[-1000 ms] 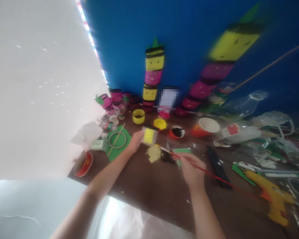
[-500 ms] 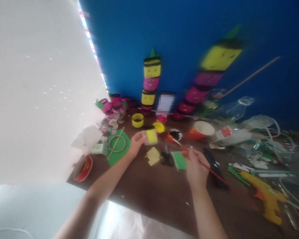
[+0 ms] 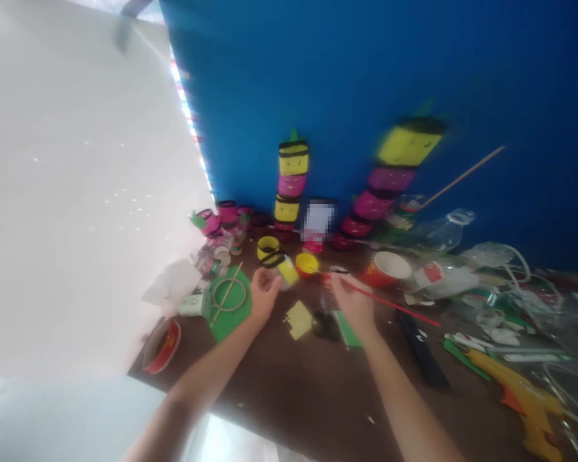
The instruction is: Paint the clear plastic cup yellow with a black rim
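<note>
At the counter (image 3: pixel 289 391), below a blue wall (image 3: pixel 356 77), two bare hands at work. Left hand (image 3: pixel 264 294) fairly narrow, fingers curled at the near side of a small clear container (image 3: pixel 288 272) with a yellow panel and a dark band at its top. Container held tilted, just beside a black-rimmed yellow cup (image 3: pixel 264 255); whether the two touch, cannot tell. Right hand (image 3: pixel 354 305) pinched on a red-handled paintbrush (image 3: pixel 399 305), brush end near the yellow paint cup (image 3: pixel 307 273); bristles too blurred to say if they touch it. Pale yellow scrap (image 3: pixel 298 319) lies on the counter between the forearms; a green sheet (image 3: pixel 224 327) lies left of it. Handling, my judgement: container light, thin plastic, springy rather than stiff, apt to dent under a hard squeeze. Yellow panel may be tacky or slick if wet; best hold is a light one on the bare clear side, clear of the colour. Brush light and rigid, steadiest pinched low on the handle.
</note>
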A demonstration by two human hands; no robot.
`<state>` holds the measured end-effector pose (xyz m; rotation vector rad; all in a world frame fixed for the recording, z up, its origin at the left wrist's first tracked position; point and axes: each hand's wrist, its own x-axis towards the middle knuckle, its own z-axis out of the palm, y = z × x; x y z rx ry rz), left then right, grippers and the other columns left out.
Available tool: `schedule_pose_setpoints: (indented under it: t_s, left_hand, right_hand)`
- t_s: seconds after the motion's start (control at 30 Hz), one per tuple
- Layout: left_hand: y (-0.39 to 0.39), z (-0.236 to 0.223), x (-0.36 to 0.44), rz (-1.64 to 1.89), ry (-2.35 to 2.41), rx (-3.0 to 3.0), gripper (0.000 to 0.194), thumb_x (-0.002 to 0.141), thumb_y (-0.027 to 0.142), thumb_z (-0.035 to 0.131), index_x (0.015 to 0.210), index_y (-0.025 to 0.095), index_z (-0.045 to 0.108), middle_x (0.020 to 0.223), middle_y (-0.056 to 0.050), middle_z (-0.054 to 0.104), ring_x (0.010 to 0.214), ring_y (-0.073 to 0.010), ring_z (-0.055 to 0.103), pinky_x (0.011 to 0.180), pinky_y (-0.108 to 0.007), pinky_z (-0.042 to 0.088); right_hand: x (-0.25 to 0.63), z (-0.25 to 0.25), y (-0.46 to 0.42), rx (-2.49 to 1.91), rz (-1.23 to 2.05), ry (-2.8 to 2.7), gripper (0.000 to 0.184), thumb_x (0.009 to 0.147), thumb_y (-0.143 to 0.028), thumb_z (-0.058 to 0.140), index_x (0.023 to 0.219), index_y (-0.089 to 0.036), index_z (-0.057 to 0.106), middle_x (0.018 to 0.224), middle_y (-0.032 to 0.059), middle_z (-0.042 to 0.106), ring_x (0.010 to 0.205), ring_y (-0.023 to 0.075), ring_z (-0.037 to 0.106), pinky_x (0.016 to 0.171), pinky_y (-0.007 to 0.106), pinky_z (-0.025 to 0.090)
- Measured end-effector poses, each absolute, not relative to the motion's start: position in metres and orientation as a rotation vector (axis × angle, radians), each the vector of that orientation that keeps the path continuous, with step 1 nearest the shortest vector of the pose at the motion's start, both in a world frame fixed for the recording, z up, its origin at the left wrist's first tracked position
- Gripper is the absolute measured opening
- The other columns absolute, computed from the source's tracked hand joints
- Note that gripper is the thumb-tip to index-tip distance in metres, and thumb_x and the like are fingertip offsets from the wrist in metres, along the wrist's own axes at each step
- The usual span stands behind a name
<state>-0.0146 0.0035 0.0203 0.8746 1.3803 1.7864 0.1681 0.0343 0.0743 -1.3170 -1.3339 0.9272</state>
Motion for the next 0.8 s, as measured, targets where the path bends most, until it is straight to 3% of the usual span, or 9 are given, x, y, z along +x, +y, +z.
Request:
schedule_pose_setpoints:
  t_s: [0.13,0.23,0.33,0.63,0.8]
  left_hand:
    - [0.004,0.02,-0.013,1.798,1.371,0.872,0.035,0.065,0.039,0.067,0.089,0.018,0.051,0.082,-0.002,0.059,0.081,-0.0142,0.059,0.077,-0.029,0.047]
    - [0.006,0.018,-0.012,1.779,1.316,0.87,0.035,0.066,0.039,0.067,0.09,0.018,0.051,0.088,-0.004,0.061,0.084,-0.0151,0.06,0.079,-0.03,0.047]
    - [0.008,0.016,-0.012,1.728,1.278,0.848,0.034,0.066,0.039,0.067,0.088,0.018,0.051,0.088,-0.004,0.062,0.086,-0.0163,0.06,0.081,-0.031,0.047]
    - [0.008,0.011,-0.011,1.463,1.146,1.053,0.031,0.065,0.039,0.069,0.08,0.017,0.053,0.079,-0.003,0.063,0.076,-0.0144,0.06,0.073,-0.027,0.047]
    - [0.006,0.009,-0.011,1.401,1.199,1.124,0.034,0.061,0.041,0.072,0.077,0.017,0.054,0.073,-0.001,0.063,0.073,-0.0134,0.059,0.069,-0.026,0.046]
  right_hand:
    - [0.16,0.078,0.047,-1.292,0.897,-1.399,0.016,0.063,-0.035,0.069,0.066,-0.019,0.069,0.064,0.0046,0.069,0.065,0.0206,0.065,0.071,0.035,0.052]
    - [0.162,0.074,0.046,-1.242,0.891,-1.35,0.019,0.065,-0.037,0.068,0.073,-0.02,0.069,0.071,0.0053,0.07,0.07,0.0208,0.066,0.074,0.036,0.052]
    - [0.172,0.064,0.037,-1.172,0.938,-1.232,0.026,0.07,-0.042,0.063,0.083,-0.02,0.066,0.073,0.0053,0.07,0.067,0.0192,0.067,0.066,0.035,0.054]
    - [0.214,0.051,-0.003,-1.027,1.165,-1.153,0.027,0.057,-0.045,0.074,0.063,-0.021,0.064,0.054,0.0009,0.063,0.051,0.015,0.062,0.05,0.027,0.052]
    - [0.218,0.043,-0.017,-1.031,1.24,-1.168,0.024,0.057,-0.04,0.076,0.063,-0.02,0.065,0.064,0.0037,0.067,0.056,0.0167,0.064,0.05,0.026,0.053]
